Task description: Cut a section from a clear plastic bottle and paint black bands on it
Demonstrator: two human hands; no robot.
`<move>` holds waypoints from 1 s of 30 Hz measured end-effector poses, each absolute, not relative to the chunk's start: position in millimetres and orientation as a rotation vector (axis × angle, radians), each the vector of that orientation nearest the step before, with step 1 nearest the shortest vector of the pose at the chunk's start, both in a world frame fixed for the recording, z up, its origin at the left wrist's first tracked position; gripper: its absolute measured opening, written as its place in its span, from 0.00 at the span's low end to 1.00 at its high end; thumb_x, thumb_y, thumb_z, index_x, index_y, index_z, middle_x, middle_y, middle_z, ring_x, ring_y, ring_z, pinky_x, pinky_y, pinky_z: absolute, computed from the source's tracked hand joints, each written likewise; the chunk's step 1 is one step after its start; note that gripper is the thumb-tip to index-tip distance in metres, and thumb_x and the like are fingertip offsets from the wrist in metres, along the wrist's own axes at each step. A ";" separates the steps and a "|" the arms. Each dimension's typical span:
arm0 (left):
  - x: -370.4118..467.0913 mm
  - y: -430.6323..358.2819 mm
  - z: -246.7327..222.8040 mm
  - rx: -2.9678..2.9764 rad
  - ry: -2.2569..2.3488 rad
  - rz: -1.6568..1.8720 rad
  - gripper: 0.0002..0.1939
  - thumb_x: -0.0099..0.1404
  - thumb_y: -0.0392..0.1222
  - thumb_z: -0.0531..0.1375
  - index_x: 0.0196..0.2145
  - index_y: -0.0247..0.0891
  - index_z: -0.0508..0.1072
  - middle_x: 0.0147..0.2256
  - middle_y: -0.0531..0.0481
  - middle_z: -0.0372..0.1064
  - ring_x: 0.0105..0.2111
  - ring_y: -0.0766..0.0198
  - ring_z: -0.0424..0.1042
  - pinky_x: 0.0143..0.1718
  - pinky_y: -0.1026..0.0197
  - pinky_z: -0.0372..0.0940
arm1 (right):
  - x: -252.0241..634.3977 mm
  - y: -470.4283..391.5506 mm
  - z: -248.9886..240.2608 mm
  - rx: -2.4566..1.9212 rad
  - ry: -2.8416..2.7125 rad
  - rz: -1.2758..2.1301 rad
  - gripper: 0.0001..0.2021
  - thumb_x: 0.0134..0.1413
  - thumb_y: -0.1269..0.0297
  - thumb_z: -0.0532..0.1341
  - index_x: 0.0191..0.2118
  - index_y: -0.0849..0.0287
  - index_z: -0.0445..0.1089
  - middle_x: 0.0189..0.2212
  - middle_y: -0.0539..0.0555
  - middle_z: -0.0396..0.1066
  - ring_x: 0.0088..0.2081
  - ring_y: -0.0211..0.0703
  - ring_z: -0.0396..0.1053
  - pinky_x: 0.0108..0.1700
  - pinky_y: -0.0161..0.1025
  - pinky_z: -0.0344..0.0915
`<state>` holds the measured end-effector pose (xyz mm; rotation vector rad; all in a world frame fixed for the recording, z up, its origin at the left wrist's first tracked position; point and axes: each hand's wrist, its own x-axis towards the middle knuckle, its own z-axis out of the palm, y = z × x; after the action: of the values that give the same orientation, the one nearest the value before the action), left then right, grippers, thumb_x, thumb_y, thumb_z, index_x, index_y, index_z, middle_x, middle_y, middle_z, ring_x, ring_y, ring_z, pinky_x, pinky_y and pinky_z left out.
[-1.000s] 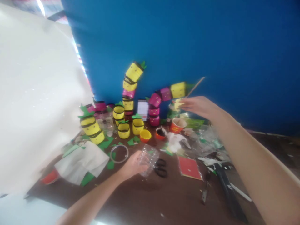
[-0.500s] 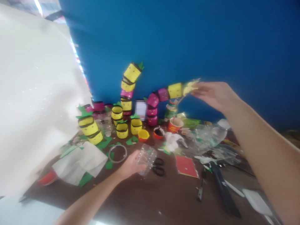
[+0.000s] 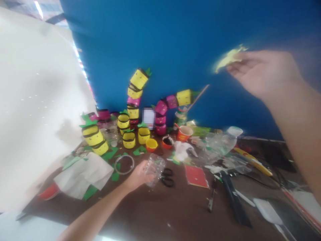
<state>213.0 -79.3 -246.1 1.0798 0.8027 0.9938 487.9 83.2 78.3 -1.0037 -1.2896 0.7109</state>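
Observation:
My left hand (image 3: 139,174) is closed round a clear plastic bottle piece (image 3: 155,169), low over the middle of the table. My right hand (image 3: 263,72) is raised high at the right, its fingers pinching a crumpled pale yellow piece (image 3: 229,59) in front of the blue wall. Black-handled scissors (image 3: 167,177) lie just right of the plastic piece. A clear ring (image 3: 124,164) rests to the left of my left hand. Beyond it stand several yellow cups with black bands and green leaf shapes, one of them a yellow cup (image 3: 128,140).
Curved stacks of yellow and magenta cups (image 3: 160,118) stand at the back. Right of centre are a red packet (image 3: 196,176), a cutter (image 3: 212,197), a long black tool (image 3: 234,197) and a clear bottle (image 3: 223,144). White sheets (image 3: 84,174) lie left.
My right hand has moved up and right with the yellow piece, away from the curved stack. A stick behind it now shows. My left hand stays on the plastic piece.

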 end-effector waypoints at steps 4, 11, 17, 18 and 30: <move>212.3 -81.1 -245.7 1.122 0.826 1.004 0.29 0.51 0.49 0.69 0.48 0.38 0.65 0.44 0.42 0.69 0.44 0.55 0.71 0.42 0.55 0.66 | 487.7 78.8 59.5 -0.978 -1.293 0.719 0.06 0.56 0.82 0.56 0.38 0.78 0.70 0.46 0.71 0.72 0.45 0.43 0.72 0.45 0.42 0.66; 208.8 -91.6 -237.5 1.618 1.160 0.947 0.40 0.43 0.49 0.72 0.54 0.42 0.66 0.59 0.40 0.59 0.61 0.44 0.55 0.63 0.43 0.46 | 487.0 62.1 16.8 -1.149 -1.203 0.864 0.10 0.49 0.82 0.61 0.22 0.66 0.69 0.22 0.53 0.70 0.29 0.36 0.72 0.50 0.44 0.69; 200.3 -98.0 -242.5 1.826 1.057 1.026 0.52 0.46 0.57 0.69 0.63 0.41 0.53 0.65 0.38 0.45 0.65 0.45 0.44 0.65 0.45 0.40 | 497.0 47.6 3.8 -1.241 -1.188 0.933 0.06 0.47 0.80 0.63 0.24 0.65 0.72 0.25 0.55 0.72 0.29 0.37 0.72 0.52 0.43 0.69; 199.0 -98.0 -240.1 1.803 1.021 1.119 0.47 0.52 0.59 0.65 0.63 0.41 0.52 0.65 0.38 0.44 0.66 0.46 0.43 0.65 0.45 0.41 | 499.3 45.2 2.3 -1.244 -1.187 0.944 0.06 0.47 0.80 0.63 0.24 0.65 0.72 0.26 0.55 0.73 0.29 0.38 0.72 0.52 0.43 0.69; 286.5 31.9 -109.0 1.461 1.371 1.230 0.27 0.52 0.42 0.67 0.50 0.34 0.69 0.31 0.47 0.73 0.30 0.64 0.73 0.33 0.63 0.67 | 519.9 29.0 -10.4 -1.140 -1.131 1.079 0.09 0.34 0.64 0.72 0.20 0.56 0.70 0.25 0.52 0.75 0.35 0.46 0.75 0.54 0.47 0.67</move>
<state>286.5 31.9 -109.0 1.4606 1.3711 1.2300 519.9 29.0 -10.4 -1.1403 -1.1306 1.0790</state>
